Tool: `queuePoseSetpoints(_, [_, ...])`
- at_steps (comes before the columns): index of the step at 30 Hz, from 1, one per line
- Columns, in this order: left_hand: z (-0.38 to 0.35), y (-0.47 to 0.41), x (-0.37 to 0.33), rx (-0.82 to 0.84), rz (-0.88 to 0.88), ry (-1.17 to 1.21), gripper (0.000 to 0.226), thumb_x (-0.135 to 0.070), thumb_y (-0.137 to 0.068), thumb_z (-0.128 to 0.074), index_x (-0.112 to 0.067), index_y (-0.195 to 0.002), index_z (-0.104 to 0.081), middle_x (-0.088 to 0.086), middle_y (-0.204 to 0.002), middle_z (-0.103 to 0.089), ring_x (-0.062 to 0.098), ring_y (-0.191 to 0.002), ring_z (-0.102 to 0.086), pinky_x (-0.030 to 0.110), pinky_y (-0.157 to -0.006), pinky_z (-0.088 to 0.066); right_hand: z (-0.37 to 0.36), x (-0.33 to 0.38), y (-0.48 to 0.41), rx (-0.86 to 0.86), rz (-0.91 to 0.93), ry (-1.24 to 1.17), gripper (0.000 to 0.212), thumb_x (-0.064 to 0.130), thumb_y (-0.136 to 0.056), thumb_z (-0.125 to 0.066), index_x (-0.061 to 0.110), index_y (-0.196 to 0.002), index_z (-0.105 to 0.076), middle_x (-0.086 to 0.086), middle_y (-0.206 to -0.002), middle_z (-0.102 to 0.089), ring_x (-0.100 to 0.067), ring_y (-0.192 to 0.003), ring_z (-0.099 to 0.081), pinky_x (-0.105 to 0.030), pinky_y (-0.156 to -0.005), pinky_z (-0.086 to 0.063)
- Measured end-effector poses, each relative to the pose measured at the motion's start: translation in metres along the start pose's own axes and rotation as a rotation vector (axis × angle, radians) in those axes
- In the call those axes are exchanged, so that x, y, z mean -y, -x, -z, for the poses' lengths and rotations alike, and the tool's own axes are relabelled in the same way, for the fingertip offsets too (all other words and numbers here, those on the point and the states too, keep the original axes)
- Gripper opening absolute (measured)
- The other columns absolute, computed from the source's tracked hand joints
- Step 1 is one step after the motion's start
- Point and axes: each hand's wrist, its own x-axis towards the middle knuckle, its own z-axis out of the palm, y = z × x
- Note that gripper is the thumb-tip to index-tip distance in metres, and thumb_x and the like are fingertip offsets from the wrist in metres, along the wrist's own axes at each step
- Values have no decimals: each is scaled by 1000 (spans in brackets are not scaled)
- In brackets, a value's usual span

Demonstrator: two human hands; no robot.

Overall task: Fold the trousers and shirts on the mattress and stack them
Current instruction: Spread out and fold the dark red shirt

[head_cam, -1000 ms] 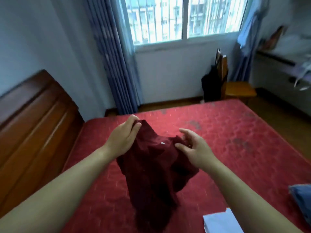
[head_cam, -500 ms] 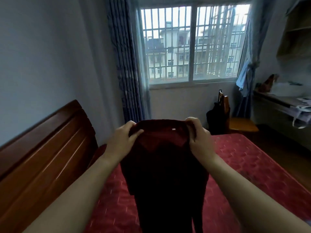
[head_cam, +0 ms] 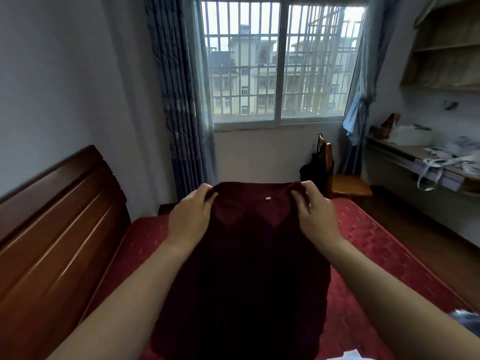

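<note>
Head view. A dark red shirt (head_cam: pixel 241 268) is held up in front of the camera, above the red mattress (head_cam: pixel 376 245). It is gripped at its top edge on either side of the neckline, and its body hangs straight down between the forearms. A small white tag (head_cam: pixel 267 198) is seen just below the top edge, between the two hands. The left hand (head_cam: pixel 191 216) is closed on the left shoulder of the shirt, the fabric pinched between thumb and curled fingers. The right hand (head_cam: pixel 314 214) is closed on the right shoulder in the same way, with the thumb laid over the cloth. Whether the lower hem touches the mattress cannot be told, as it is cut off by the frame edge.

A wooden headboard (head_cam: pixel 57 229) is noted along the left of the mattress. A barred window (head_cam: pixel 280 66) is set in the far wall, with a blue curtain (head_cam: pixel 179 100) to its left. A wooden chair (head_cam: pixel 348 185) stands beyond the mattress, near a cluttered desk (head_cam: pixel 415 157) on the right. A blue garment (head_cam: pixel 465 317) is partly seen at the lower right edge.
</note>
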Motion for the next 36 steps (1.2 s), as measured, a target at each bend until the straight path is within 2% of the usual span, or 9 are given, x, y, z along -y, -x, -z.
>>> queuePoseSetpoints(5, [-10,-5,-3,-20,-39,-25,25,-34,-94,-45,-13,-82,-52,-7,-74,-47,11,-63,-46,19,-52,-26,14,-7,-15,-88,148,65,13,30,-92,-56,19,-98,-59,5,-71,-66,-8,-56,-61,-28,-48,-47])
queuePoseSetpoints(10, [-30,7,-4,115,167,153,19,-32,-97,-46,-20,-83,-51,-18,-68,-49,-1,-60,-45,10,-53,-34,4,-25,-10,44,-61,58,6,30,-81,-71,26,-80,-67,14,-68,-64,1,-63,-60,-12,-55,-43])
queuePoseSetpoints(15, [-44,7,-23,74,358,318,38,-40,-96,-44,-7,-86,-60,7,-78,-64,4,-78,-61,40,-66,-42,7,-21,-14,-78,-158,29,12,31,-81,-70,33,-76,-59,18,-67,-59,12,-70,-56,-3,-55,-39])
queuePoseSetpoints(18, [-48,-6,-44,50,367,423,34,-40,-96,-44,-14,-82,-60,-4,-77,-62,1,-76,-59,20,-66,-44,0,-3,-16,-187,-175,-34,12,30,-82,-70,28,-78,-58,19,-70,-60,15,-72,-57,-2,-54,-40])
queuePoseSetpoints(20, [-52,-16,-62,101,383,507,35,-41,-96,-43,-16,-79,-60,-7,-73,-62,10,-73,-60,10,-60,-42,-10,13,-16,-123,-137,-104,10,26,-80,-72,23,-84,-64,19,-75,-63,13,-73,-59,-3,-59,-43])
queuePoseSetpoints(24, [-53,-24,-84,301,485,963,38,-46,-92,-48,-14,-90,-69,1,-82,-72,8,-79,-69,18,-71,-54,-18,26,-10,155,-12,-128,30,24,-79,-73,24,-108,-68,16,-98,-67,6,-85,-63,-10,-75,-50])
queuePoseSetpoints(30, [-43,-32,-80,254,242,949,15,-22,-95,-51,-22,-103,-64,-5,-97,-70,7,-92,-67,20,-77,-53,9,15,-22,-112,21,-189,43,36,-86,-62,38,-126,-46,24,-111,-48,4,-98,-54,-19,-77,-51])
queuePoseSetpoints(33, [-29,-50,-84,336,75,924,21,-27,-96,-48,-24,-113,-61,-4,-105,-66,6,-97,-64,21,-81,-53,10,27,-44,29,53,-237,58,50,-85,-55,50,-135,-27,16,-118,-41,3,-111,-45,-22,-88,-45])
queuePoseSetpoints(36, [-19,-57,-87,337,-26,878,21,-27,-96,-46,-26,-113,-60,-5,-104,-65,6,-96,-63,21,-82,-52,-1,35,-52,44,-7,-364,55,48,-84,-56,42,-134,-35,13,-107,-52,1,-99,-54,-14,-82,-47])
